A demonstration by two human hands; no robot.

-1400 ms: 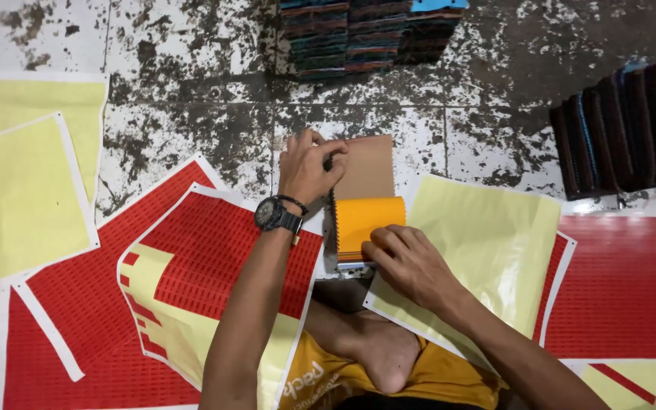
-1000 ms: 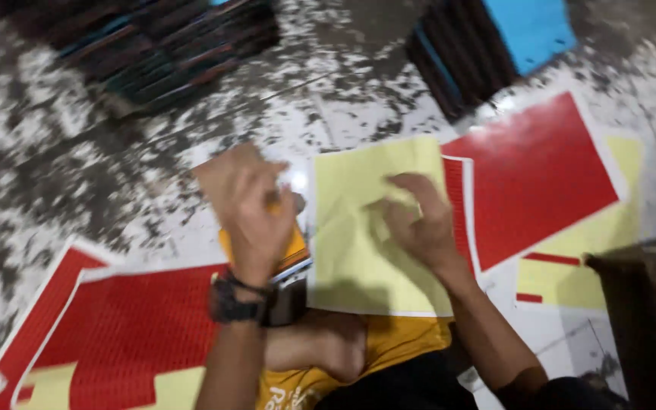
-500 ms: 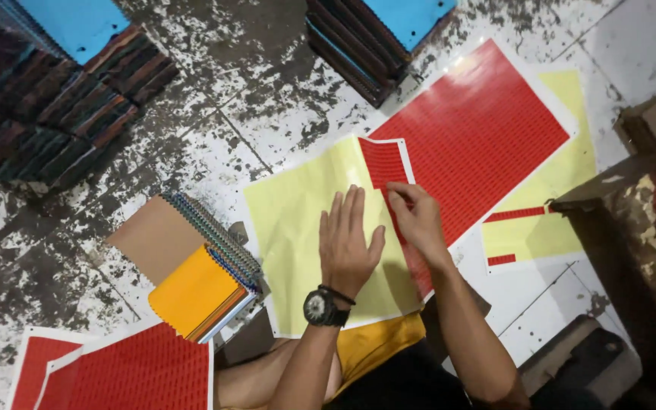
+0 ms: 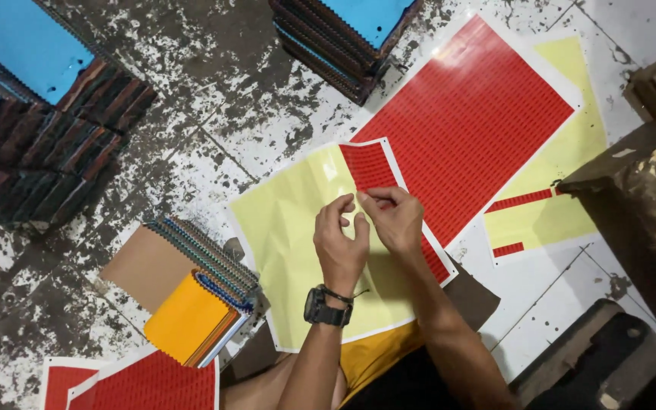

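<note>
Between the two hands, over the middle of the pale yellow backing sheet (image 4: 298, 228), the fingers meet at a remaining strip of red stickers (image 4: 370, 171). The right hand (image 4: 396, 220) has its thumb and forefinger pinched narrow on the strip's lower edge, just where red meets yellow. The left hand (image 4: 341, 247), wearing a black wristwatch (image 4: 326, 309), hovers just beside it with fingers loosely curled and thumb raised; whether its tips touch the strip or hold anything I cannot tell. The red strip runs up and away from the fingers toward the sheet's top corner, and down under the right wrist along the sheet's right edge.

Further out, the sheet lies flat on the speckled, worn floor (image 4: 214, 114). To its right lies a full red sticker sheet with a white border (image 4: 472, 121), overlapping another mostly peeled yellow sheet (image 4: 563, 152). Left of the hands rests a stack of spiral-bound notebooks with orange and brown covers (image 4: 191, 288). Stacks of blue-covered notebooks (image 4: 366, 23) sit near the top edge.
</note>
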